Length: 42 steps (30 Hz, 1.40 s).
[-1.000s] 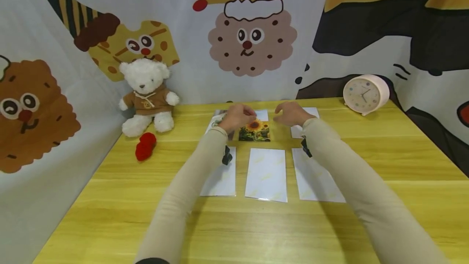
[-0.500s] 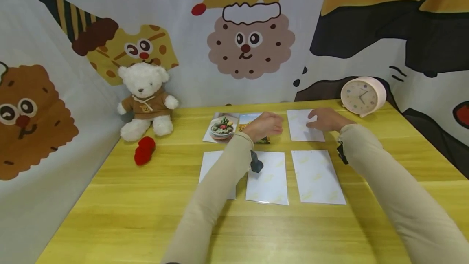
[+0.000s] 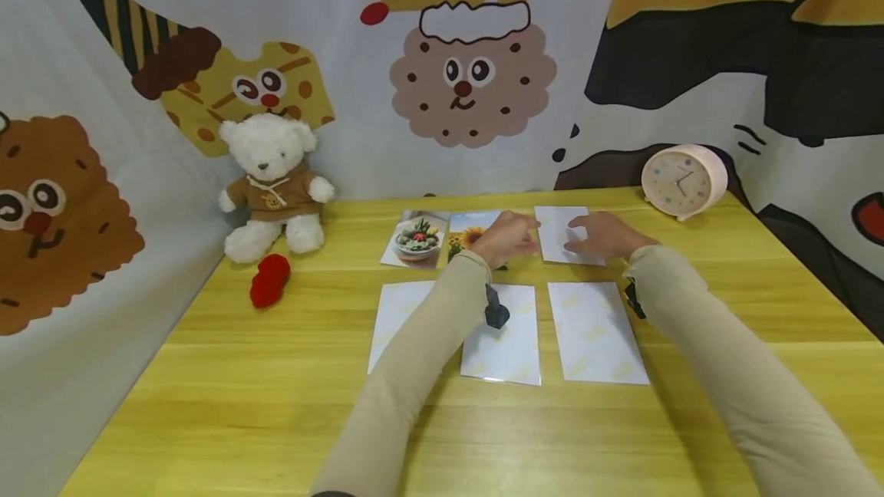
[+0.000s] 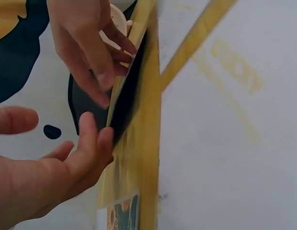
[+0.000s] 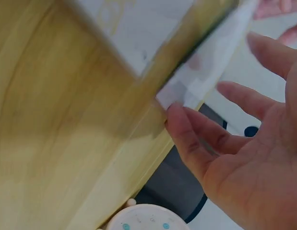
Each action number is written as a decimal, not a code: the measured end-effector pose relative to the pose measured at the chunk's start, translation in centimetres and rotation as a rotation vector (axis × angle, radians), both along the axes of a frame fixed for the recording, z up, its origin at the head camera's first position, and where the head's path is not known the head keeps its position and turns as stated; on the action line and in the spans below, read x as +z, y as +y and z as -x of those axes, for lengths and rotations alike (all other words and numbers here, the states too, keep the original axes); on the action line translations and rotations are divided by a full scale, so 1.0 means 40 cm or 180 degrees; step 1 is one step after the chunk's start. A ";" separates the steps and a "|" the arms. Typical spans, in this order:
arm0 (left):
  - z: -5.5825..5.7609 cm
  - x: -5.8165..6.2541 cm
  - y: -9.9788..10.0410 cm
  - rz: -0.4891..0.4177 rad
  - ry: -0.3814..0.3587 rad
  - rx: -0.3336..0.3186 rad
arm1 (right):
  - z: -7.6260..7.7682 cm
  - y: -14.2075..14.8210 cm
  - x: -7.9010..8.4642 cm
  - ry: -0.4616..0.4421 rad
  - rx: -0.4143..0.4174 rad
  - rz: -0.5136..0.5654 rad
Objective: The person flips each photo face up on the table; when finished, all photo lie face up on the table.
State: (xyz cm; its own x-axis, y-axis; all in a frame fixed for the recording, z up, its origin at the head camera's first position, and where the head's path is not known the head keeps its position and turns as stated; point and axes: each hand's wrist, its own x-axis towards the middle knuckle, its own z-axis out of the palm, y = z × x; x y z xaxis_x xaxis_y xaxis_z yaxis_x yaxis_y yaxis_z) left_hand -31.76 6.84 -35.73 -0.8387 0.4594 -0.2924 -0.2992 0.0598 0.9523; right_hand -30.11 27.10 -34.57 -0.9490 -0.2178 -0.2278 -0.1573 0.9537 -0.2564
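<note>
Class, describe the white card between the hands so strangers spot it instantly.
On the yellow wooden table, find the pink clock. Left of it, the white card ends the back row. Unlike its row neighbours, the salad card and sunflower card, it shows no picture.

Wide bare wood across the near part of the table (image 3: 193,405), up to the left sleeve (image 3: 404,366). Between the two card rows (image 3: 597,332), a thin strip, crossed by that sleeve. Tight gap between left hand (image 3: 504,240) and right hand (image 3: 608,235), over the white card (image 3: 555,225); perhaps a sliver of space beneath, hard to judge in blurred wrist views. Free wood beyond the right hand to the alarm clock (image 3: 684,181). Blocked far left by teddy bear (image 3: 276,198) and red fuzzy piece (image 3: 269,281), behind by printed curtain (image 3: 366,144).
</note>
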 end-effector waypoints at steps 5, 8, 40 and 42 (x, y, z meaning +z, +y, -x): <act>-0.002 0.006 0.007 -0.0280 -0.0028 0.0253 | 0.002 -0.028 -0.004 0.0011 0.0071 -0.0057; -0.001 0.010 0.007 -0.0329 0.0037 0.0331 | 0.002 -0.047 0.001 -0.0076 -0.0045 0.0132; -0.009 0.010 -0.032 -0.0276 0.0431 -0.0017 | -0.028 -0.075 0.045 -0.0318 -0.0116 0.2175; -0.011 0.011 -0.039 -0.0198 0.0433 -0.0043 | -0.035 -0.081 0.053 -0.0381 -0.0097 0.2533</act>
State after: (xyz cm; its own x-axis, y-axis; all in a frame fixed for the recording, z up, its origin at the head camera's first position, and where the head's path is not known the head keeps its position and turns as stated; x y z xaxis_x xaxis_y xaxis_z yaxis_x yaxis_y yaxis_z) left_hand -31.32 5.29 -35.29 -0.8623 0.4847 -0.1470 -0.1667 0.0026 0.9860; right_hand -28.72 23.86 -32.44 -0.9362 -0.3318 -0.1157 -0.0625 0.4813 -0.8743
